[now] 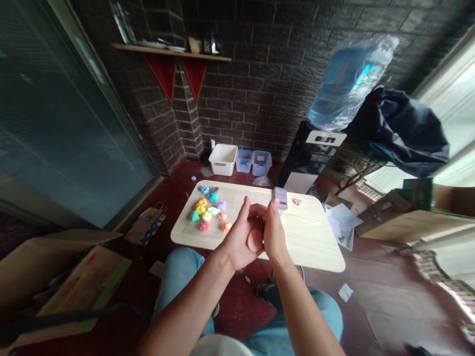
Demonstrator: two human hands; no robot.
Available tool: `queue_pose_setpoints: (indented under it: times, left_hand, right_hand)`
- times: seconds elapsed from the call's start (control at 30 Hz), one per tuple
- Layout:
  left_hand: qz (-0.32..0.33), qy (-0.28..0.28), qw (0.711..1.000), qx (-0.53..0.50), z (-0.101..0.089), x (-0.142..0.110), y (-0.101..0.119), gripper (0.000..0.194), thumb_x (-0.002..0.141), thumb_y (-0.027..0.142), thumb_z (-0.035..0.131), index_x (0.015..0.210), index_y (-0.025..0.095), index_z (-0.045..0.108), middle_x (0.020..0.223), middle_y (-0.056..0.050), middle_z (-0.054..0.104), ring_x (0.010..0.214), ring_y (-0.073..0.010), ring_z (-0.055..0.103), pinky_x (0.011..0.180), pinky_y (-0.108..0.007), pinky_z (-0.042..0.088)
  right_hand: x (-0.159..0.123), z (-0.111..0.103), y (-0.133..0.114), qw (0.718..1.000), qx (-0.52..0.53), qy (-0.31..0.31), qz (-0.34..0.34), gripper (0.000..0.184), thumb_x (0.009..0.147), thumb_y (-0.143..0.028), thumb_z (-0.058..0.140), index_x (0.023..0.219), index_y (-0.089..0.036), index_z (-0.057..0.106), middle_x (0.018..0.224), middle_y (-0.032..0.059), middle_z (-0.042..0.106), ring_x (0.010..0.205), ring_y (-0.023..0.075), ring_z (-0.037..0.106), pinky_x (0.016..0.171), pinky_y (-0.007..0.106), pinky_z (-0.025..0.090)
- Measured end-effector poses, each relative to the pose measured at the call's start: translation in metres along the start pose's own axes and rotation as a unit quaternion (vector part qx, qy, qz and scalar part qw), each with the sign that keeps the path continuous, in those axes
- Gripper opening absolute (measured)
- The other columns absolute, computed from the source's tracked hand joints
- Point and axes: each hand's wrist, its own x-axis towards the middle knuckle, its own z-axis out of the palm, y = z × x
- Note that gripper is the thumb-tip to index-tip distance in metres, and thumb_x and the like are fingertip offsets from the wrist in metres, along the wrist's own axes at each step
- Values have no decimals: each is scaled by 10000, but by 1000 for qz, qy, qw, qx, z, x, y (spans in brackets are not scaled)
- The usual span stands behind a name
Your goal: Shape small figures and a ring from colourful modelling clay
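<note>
The left hand point(237, 239) and the right hand point(275, 232) were held together in the air above a pale wood-grain lap board point(315, 247), both curled around a peach-coloured ball of modelling clay point(255, 239). Neither hand had released it: each was grasping the ball with the palm against it and the fingers bent round, though not clenched into a tight fist. The ball sat in the hollow between the palms, above the board, with only part of its surface showing. It looked soft and light, the kind of lump that would dent under a fingertip and perhaps cling slightly to skin, so the cupped palms with even pressure seemed a better hold than a pinch. On the left part of the board, over a printed sheet point(232, 202), lay a loose cluster of coloured clay lumps point(213, 211) in pink, teal, yellow, lilac, orange and blue. A smartphone point(281, 198) sat at the far edge just beyond the right hand, with a small speckled clay piece point(297, 201) near it. Past the board, a white plastic bin point(222, 159) and two clear plastic tubs point(253, 162) stood against a brick wall point(256, 99), and blue jeans point(178, 269) showed below the forearms
</note>
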Motion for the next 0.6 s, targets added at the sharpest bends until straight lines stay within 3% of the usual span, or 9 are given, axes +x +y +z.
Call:
queue_pose_setpoints:
  times: [0.13, 0.37, 0.6]
  left_hand:
    - [-16, 0, 1000, -20, 2, -2, 2, 553, 878, 660, 418, 962, 183, 685, 992, -88, 723, 1026, -264, 658, 897, -377, 500]
    - [19, 40, 999, 17, 2, -5, -7, 587, 861, 685, 429, 1065, 191, 671, 1068, -85, 716, 1075, -250, 644, 934, -350, 490]
    - [75, 83, 993, 34, 5, -14, -11, 516, 871, 642, 471, 1081, 214, 668, 1080, -59, 714, 1099, -238, 632, 967, -343, 479]
  right_hand:
    - [2, -2, -6, 999, -27, 16, 30, 708, 951, -635, 197, 650, -190, 658, 610, 48, 642, 604, 180, 583, 641, 299, 439]
    - [-4, 7, -7, 985, -161, 53, 7, 604, 972, -554, 249, 498, -222, 421, 459, -1, 445, 471, 148, 420, 488, 277, 252]
    - [-6, 12, -6, 980, -174, 65, -65, 583, 996, -467, 215, 544, -210, 478, 506, 10, 503, 487, 136, 422, 520, 286, 260]
